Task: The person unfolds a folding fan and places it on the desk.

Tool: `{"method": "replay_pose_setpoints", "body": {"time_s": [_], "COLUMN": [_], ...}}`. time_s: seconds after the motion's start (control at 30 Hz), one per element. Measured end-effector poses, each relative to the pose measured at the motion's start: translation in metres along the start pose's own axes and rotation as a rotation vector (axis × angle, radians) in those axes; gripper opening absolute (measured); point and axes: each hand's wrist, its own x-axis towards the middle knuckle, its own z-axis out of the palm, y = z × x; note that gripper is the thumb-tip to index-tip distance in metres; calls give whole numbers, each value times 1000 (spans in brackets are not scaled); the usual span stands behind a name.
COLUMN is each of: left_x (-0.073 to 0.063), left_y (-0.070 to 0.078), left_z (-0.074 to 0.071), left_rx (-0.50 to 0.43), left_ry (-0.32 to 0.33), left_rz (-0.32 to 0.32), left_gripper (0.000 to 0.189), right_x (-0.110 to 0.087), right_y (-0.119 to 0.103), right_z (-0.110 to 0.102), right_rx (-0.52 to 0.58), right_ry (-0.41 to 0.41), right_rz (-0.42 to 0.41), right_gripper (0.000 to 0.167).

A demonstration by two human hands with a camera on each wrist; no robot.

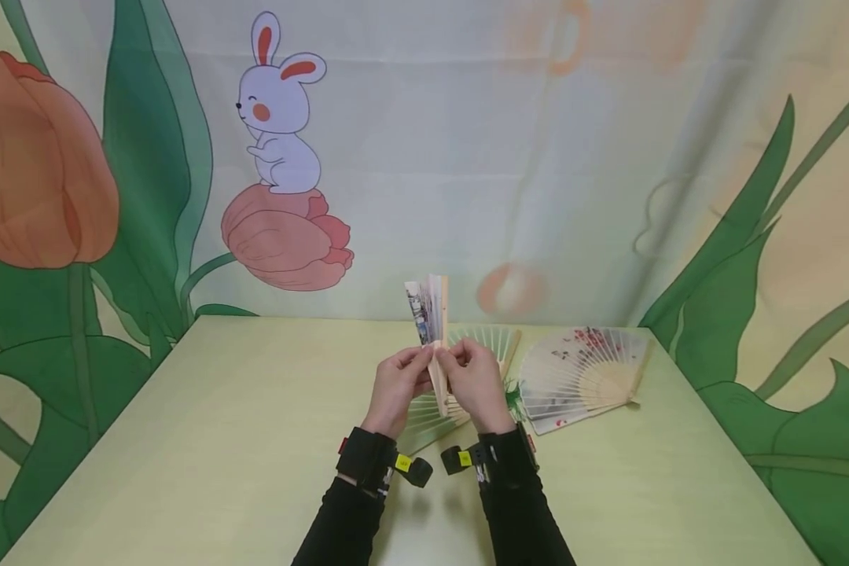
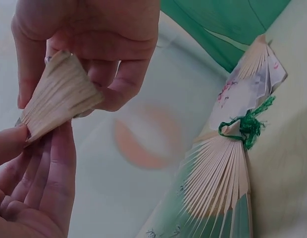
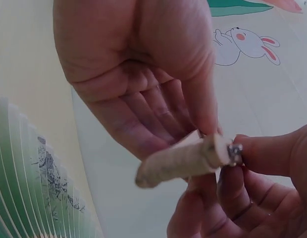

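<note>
A folding fan (image 1: 440,310), mostly folded with its printed leaf upward, stands nearly upright between both hands. My left hand (image 1: 396,385) pinches it from the left side, thumb against the ribs. From the other side my right hand (image 1: 477,385) pinches it with thumb and fingers at about the same height. In the left wrist view the bare wooden ribs (image 2: 59,99) of this fan spread slightly at their lower ends. The right wrist view shows the stacked rib ends (image 3: 178,163) between the two hands. Behind the hands lies an open green fan (image 1: 424,428), partly hidden by them.
Right of the green fan, an open white fan with red blossoms (image 1: 573,377) lies on the pale yellow table (image 1: 269,424). A green tassel (image 2: 250,124) hangs at the green fan's pivot. A printed cloth backdrop (image 1: 424,157) rises behind the table's far edge.
</note>
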Motion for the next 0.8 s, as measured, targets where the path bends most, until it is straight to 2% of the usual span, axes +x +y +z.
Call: {"method": "replay_pose_setpoints", "body": {"time_s": [0.33, 0.57, 0.8], "left_x": [1, 1, 0], "left_y": [-2, -2, -2], "left_z": [-2, -2, -3], "left_rx": [7, 9, -7], "left_ry": [-3, -9, -8], "left_rz": [31, 42, 49], "left_gripper": [36, 36, 35], "right_x": [2, 3, 4], "right_y": [0, 1, 0], "right_z": [1, -1, -3], "right_rx": [91, 116, 213], "right_ry": [-13, 8, 16], "right_rz": [50, 43, 83], "right_gripper": [18, 18, 18]}}
